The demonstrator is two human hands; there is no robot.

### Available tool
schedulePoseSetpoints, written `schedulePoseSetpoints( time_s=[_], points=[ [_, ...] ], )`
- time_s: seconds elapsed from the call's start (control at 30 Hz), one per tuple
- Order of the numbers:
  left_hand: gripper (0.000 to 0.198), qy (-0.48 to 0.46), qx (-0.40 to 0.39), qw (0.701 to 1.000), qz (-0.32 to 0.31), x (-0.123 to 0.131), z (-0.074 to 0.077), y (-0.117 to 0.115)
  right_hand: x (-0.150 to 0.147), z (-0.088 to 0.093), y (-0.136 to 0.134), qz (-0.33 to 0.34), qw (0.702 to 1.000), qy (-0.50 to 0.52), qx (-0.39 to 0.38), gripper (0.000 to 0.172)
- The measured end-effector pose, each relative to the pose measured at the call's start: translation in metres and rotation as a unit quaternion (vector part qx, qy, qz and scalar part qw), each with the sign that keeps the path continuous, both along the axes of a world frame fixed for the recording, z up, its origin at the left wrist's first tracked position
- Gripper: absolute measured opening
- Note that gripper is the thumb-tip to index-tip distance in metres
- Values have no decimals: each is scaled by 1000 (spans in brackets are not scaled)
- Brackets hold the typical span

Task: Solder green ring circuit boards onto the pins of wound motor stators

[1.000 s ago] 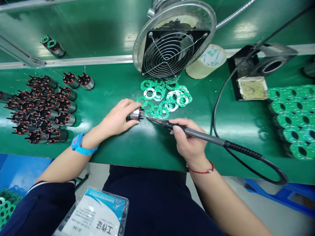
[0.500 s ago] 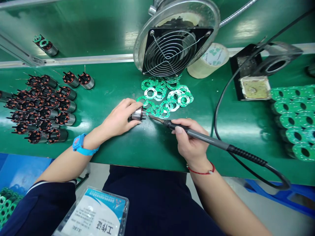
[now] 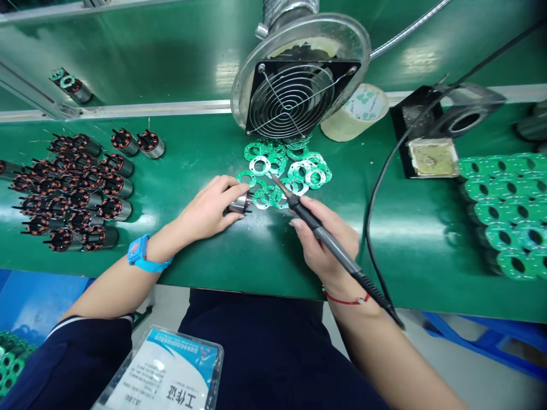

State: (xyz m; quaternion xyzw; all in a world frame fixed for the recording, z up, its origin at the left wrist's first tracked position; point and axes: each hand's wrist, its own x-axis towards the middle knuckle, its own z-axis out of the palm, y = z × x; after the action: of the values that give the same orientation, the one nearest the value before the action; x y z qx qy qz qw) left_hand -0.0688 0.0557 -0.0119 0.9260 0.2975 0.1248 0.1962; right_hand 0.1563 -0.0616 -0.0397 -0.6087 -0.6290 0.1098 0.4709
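Observation:
My left hand (image 3: 209, 208) holds a silver metal cylinder with dark pins (image 3: 239, 203) on its side on the green table, fingers above and thumb below it. In my right hand (image 3: 327, 239) is a soldering iron (image 3: 318, 228), gripped like a pen, its tip pointing up and left over a pile of green ring-shaped boards (image 3: 280, 165). The tip is apart from the cylinder. Whether it touches a board, I cannot tell.
Many copper-wound cylinders (image 3: 85, 199) stand at the left. A fan in a round hood (image 3: 288, 102) hangs over the boards. Behind are a tape roll (image 3: 354, 114) and a sponge holder (image 3: 432, 158). Rows of board-topped parts (image 3: 513, 210) fill the right; a black cable (image 3: 371, 216) crosses the table.
The iron's tip has moved away from the cylinder, up and right over the boards, and its handle has swung steeper. My left hand keeps its hold. The view has shifted slightly.

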Motion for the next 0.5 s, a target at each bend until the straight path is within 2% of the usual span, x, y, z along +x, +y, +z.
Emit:
schedulePoseSetpoints(
  time_s=[0.1,0.23,0.37,0.5],
  points=[
    [43,-3,5,1000,10,1,0,-2,-2,0,-2,40,998,21,-49,35],
    [40,-14,-23,997,70,3,7,-8,-6,10,0,56,993,5,-106,26],
    [40,-71,-132,981,122,6,18,-16,-13,17,4,50,985,18,-166,33],
    [43,-107,-272,951,100,9,18,-22,-28,15,8,7,984,128,-122,36]
  ],
)
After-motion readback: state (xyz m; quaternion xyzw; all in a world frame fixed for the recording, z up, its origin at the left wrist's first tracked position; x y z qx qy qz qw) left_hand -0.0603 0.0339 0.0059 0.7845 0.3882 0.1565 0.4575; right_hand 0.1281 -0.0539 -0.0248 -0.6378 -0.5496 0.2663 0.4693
